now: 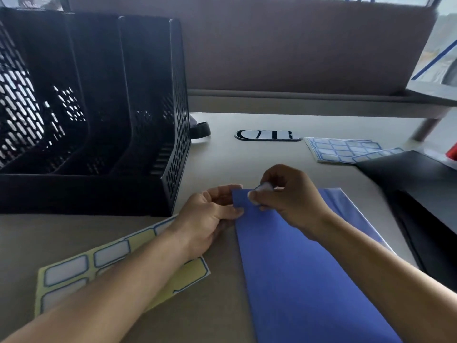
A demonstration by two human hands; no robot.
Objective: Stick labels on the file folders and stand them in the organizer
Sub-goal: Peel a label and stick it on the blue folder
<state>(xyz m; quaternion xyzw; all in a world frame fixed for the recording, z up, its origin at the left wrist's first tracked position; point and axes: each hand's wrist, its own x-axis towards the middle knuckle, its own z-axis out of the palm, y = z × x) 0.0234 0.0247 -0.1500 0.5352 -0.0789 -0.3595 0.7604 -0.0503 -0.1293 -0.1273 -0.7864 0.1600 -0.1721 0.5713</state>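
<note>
While left hand [212,214] grips blue folder [296,268], right hand [286,196] pinching blank label [259,190].

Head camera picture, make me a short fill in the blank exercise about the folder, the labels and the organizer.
1. The right hand presses a white label onto the ____ folder.
2. The black organizer holds ____ folders.
3. The left hand steadies the folder's ____ edge.
4. The yellow label sheet lies under the ____ forearm.

Missing words: blue; no; left; left
</note>
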